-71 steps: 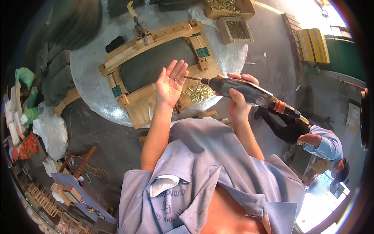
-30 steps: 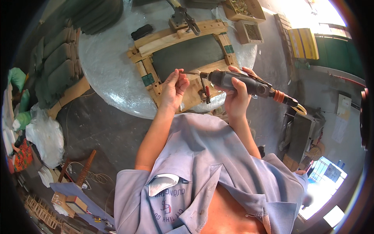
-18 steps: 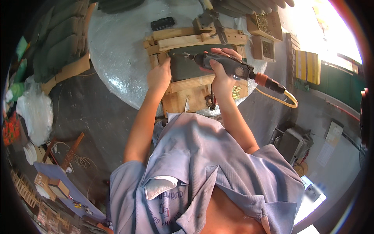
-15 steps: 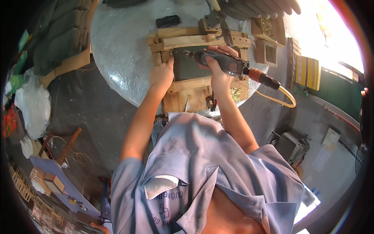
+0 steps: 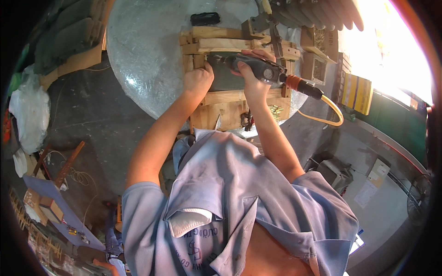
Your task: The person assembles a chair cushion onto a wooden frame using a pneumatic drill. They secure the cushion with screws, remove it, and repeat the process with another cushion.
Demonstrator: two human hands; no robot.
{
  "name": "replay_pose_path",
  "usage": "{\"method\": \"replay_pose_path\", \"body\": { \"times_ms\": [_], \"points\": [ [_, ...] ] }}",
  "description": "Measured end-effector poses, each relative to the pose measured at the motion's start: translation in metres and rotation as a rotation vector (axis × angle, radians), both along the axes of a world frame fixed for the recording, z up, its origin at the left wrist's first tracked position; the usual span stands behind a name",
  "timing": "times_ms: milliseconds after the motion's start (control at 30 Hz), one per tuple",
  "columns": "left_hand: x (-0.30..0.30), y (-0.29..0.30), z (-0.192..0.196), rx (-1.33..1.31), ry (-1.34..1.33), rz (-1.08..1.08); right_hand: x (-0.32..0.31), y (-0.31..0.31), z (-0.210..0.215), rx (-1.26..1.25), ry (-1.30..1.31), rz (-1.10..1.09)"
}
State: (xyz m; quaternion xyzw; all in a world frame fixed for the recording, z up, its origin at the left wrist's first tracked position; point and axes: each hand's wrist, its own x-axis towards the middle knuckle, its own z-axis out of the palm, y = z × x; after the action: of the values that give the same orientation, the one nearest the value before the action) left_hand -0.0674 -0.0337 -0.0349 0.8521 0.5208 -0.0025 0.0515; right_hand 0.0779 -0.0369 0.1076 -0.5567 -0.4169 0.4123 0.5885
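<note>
My right hand (image 5: 253, 76) is wrapped round a black pneumatic screwdriver (image 5: 262, 69) with an orange fitting and a yellow hose. The tool lies level, its bit pointing left at the inner side of a wooden end piece (image 5: 195, 62). My left hand (image 5: 198, 83) is closed at that end piece, thumb and finger just below the bit. Whatever lies between those fingertips is hidden. Beneath the tool, a dark green panel (image 5: 230, 82) sits inside a wooden jig (image 5: 221, 97). A metal clamp (image 5: 275, 39) stands at the jig's far right.
Brass-coloured screws (image 5: 275, 112) lie on the jig's near right part. Two boxes of small parts, a cardboard box (image 5: 319, 41) and a wooden box (image 5: 314, 68), stand to the right. A black object (image 5: 205, 18) rests on the plastic-wrapped round table (image 5: 138, 55). Dark cushion-like pieces (image 5: 69, 41) are stacked at left.
The screwdriver has moved left, bringing its bit up to the wooden end piece. My left hand has stayed at that end, its fingers now close under the bit. The whole view has shifted slightly.
</note>
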Motion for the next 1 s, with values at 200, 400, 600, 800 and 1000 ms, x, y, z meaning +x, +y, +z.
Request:
{"method": "replay_pose_path", "body": {
  "times_ms": [200, 400, 600, 800, 1000],
  "points": [
    [0.0, 0.003, -0.014, 0.068, 0.013, -0.05, -0.005, 0.002, -0.009, 0.028, -0.023, 0.007],
    [0.001, 0.003, -0.002, 0.048, 0.025, -0.039, -0.009, 0.002, -0.022, 0.134, -0.195, 0.033],
    [0.005, 0.002, -0.008, -0.038, -0.009, -0.028, -0.027, 0.016, -0.013, 0.168, -0.452, 0.125],
    [0.002, 0.006, 0.003, -0.021, -0.028, -0.05, -0.025, 0.053, -0.004, -0.013, -0.304, 0.146],
    [0.007, -0.003, -0.002, -0.002, -0.018, 0.003, -0.031, 0.042, 0.008, 0.02, -0.443, 0.2]
  ]
}}
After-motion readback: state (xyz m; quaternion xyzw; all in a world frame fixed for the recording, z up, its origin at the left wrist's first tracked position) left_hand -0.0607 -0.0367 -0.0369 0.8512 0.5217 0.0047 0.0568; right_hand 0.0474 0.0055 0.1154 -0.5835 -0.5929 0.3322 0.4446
